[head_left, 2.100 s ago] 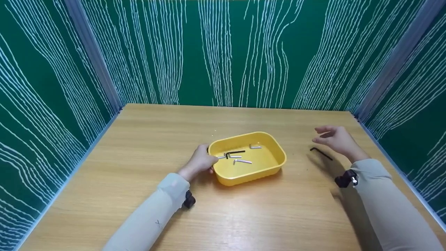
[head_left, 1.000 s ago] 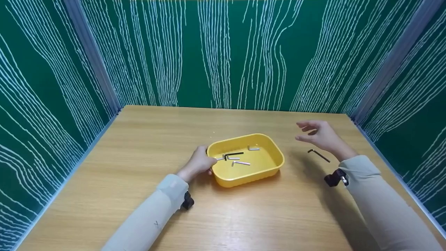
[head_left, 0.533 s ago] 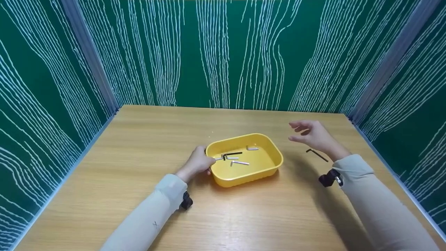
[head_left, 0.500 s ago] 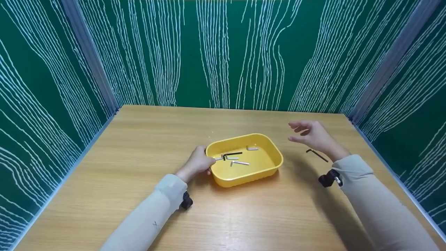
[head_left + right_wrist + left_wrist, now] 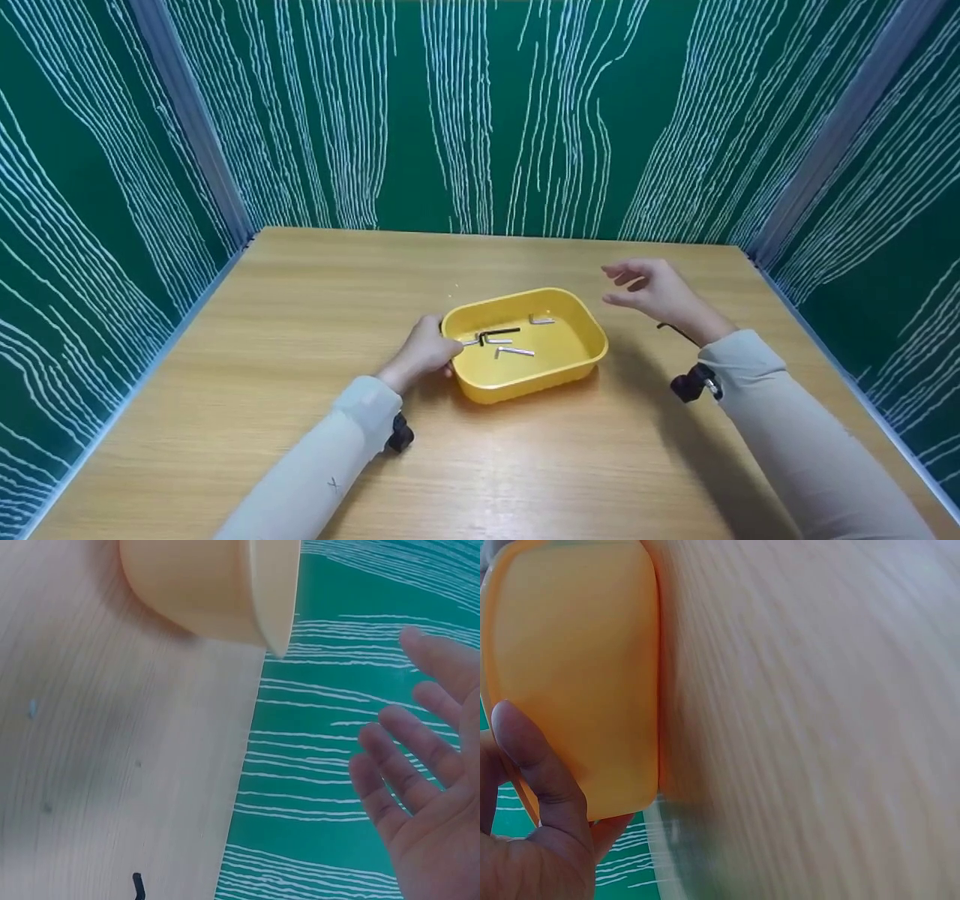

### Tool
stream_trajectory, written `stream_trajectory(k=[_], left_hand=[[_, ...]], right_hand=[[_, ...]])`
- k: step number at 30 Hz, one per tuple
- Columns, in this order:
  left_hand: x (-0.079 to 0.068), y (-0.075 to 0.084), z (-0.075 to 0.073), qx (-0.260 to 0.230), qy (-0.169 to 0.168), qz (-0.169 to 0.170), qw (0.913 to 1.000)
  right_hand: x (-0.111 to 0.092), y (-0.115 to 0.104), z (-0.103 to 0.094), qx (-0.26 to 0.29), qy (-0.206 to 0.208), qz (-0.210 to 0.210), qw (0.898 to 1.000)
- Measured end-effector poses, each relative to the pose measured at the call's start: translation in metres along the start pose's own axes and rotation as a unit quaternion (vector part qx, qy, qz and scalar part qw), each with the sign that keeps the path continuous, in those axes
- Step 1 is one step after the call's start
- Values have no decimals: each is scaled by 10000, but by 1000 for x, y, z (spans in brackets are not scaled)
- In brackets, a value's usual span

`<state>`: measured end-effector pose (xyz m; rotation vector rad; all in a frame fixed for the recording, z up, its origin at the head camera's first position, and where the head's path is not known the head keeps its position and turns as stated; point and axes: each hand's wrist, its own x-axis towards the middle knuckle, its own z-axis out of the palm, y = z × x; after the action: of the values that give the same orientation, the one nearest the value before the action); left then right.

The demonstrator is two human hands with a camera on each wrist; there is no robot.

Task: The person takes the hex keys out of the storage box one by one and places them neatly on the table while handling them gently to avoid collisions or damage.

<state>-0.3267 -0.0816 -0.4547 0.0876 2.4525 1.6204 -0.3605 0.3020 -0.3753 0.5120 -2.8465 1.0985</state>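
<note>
A yellow plastic tray [image 5: 536, 381] sits on the table, and my left hand [image 5: 421, 350] grips its left end. In the left wrist view the thumb [image 5: 544, 765] lies against the tray's outer wall [image 5: 585, 675]. Inside are several L-shaped hex keys, among them a black one [image 5: 501, 331] and a silver one [image 5: 516, 351]. My right hand [image 5: 651, 291] hovers right of the tray, fingers loosely spread, holding nothing. Below its wrist a black hex key [image 5: 664, 325] lies on the table, mostly hidden; its bent end [image 5: 139, 885] shows in the right wrist view.
The wooden table [image 5: 337, 285] is bounded at the back and sides by green panels [image 5: 409, 112] with white wavy lines. Tiny pale specks [image 5: 454, 288] lie behind the tray. A small black camera [image 5: 401, 433] hangs at the left cuff.
My right hand has moved left toward the tray, bringing its wrist over the black hex key on the table. My left hand still holds the tray, which keeps its place.
</note>
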Motion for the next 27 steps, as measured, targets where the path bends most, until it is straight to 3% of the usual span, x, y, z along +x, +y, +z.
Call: stream_trajectory(k=[9, 27], left_hand=[[1, -3, -1, -128, -12, 198, 9997], [1, -2, 0, -26, 35, 56, 10000]], right_hand=[[6, -10, 11, 77, -137, -152, 9998], [19, -32, 39, 222, -433, -152, 9987]])
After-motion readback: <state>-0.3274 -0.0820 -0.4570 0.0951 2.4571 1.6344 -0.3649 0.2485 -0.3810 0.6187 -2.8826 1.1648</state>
